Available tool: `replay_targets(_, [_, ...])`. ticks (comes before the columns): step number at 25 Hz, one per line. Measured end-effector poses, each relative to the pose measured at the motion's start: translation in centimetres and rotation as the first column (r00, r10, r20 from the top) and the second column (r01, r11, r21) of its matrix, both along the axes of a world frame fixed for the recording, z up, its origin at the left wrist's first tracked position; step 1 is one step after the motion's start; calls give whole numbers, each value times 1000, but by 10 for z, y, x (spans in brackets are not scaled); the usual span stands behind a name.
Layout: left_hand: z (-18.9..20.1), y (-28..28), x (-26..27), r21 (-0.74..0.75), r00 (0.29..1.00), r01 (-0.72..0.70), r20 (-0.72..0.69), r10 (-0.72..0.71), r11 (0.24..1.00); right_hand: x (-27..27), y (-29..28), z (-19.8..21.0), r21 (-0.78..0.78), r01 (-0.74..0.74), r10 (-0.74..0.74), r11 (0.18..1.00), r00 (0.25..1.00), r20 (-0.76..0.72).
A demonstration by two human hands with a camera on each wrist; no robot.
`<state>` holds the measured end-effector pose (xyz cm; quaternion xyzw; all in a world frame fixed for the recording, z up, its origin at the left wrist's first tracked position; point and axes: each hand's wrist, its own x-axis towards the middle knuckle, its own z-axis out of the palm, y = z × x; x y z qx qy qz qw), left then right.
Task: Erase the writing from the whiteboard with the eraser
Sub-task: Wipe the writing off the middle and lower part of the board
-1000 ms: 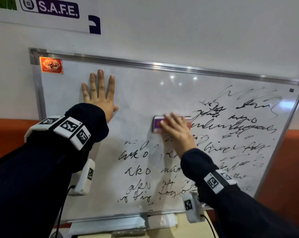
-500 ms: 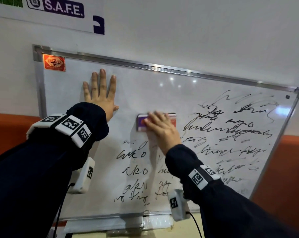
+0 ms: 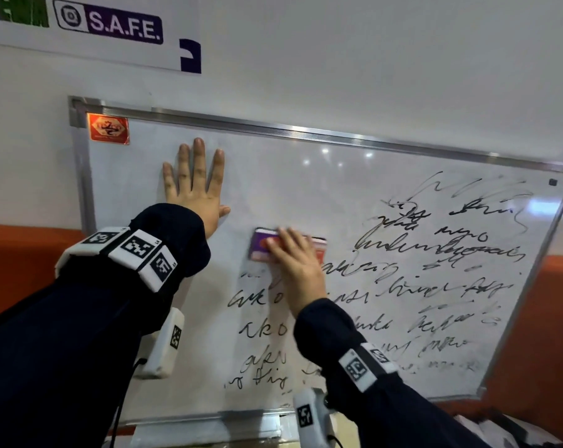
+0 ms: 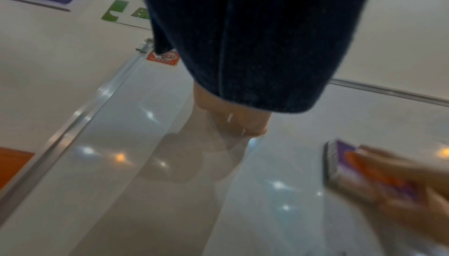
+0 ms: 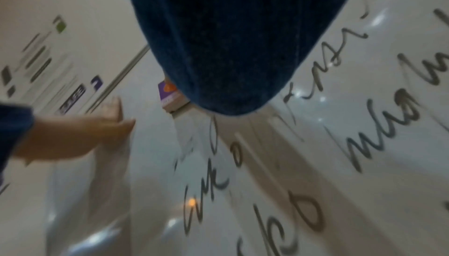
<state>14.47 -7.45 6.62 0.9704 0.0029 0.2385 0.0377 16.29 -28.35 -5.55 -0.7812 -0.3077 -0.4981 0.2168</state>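
A framed whiteboard (image 3: pixel 273 176) hangs on the wall, with black handwriting (image 3: pixel 435 250) over its right and lower middle; the upper left is wiped. My left hand (image 3: pixel 194 189) lies flat on the wiped part, fingers straight and pointing up. My right hand (image 3: pixel 297 270) holds a purple and red eraser (image 3: pixel 259 250) against the board's middle, just above the left-hand lines of writing. Its fingers lie across the eraser's face. In the left wrist view the eraser (image 4: pixel 340 164) shows blurred under those fingers. The right wrist view shows only a corner of the eraser (image 5: pixel 167 95) past the sleeve.
A red sticker (image 3: pixel 108 128) sits in the board's top left corner. A S.A.F.E. banner (image 3: pixel 112 22) hangs above. A metal tray (image 3: pixel 209 428) runs along the board's bottom edge. An orange band (image 3: pixel 21 270) crosses the wall behind.
My right hand has slid the eraser leftwards along the board, closer to the left hand's thumb. Writing beneath its path is gone. The left hand has stayed flat in place.
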Motion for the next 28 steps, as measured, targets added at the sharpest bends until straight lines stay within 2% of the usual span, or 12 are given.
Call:
replay_targets(2, [-1,2,2,10,1000,3,18,-3,1000,6,-14,9,169,73,-63,983,996,-65])
replay_targets(4, [-2,2,2,17,1000,2,26,-3,1000,12,-14,26,210,121,-101,970,990,-100])
replay_targets(7, [-3,5,1,18,1000,1,28,-1,1000,8,13,29,177,94,-88,980,995,-43])
replay_targets(11, [-4,8,2,17,999,34,40,-35,999,-8,19,-8,1,54,-54,999,998,23])
replay_targets(13, [-6,10,4,28,998,32,47,-33,999,-6,4,-11,48,107,-108,993,994,7])
replay_targets(15, [-8,10,6,33,997,37,63,-39,999,1,-6,1,179,169,-162,969,985,-54])
replay_targets(17, [-10,10,8,39,995,44,86,-48,998,4,0,14,240,180,-150,954,979,-138])
replay_targets(20, [-10,11,7,56,993,38,110,-44,998,-3,18,7,139,49,-36,989,995,-96])
replay_targets(23, [-10,10,7,65,992,39,117,-47,997,-11,5,-17,89,65,-60,994,997,-50])
replay_targets(26, [-13,12,10,83,992,32,117,-41,996,-5,-3,-8,263,161,-128,951,982,-138])
replay_targets(28, [-14,15,12,92,990,42,128,-54,995,0,6,7,345,162,-116,924,982,-151])
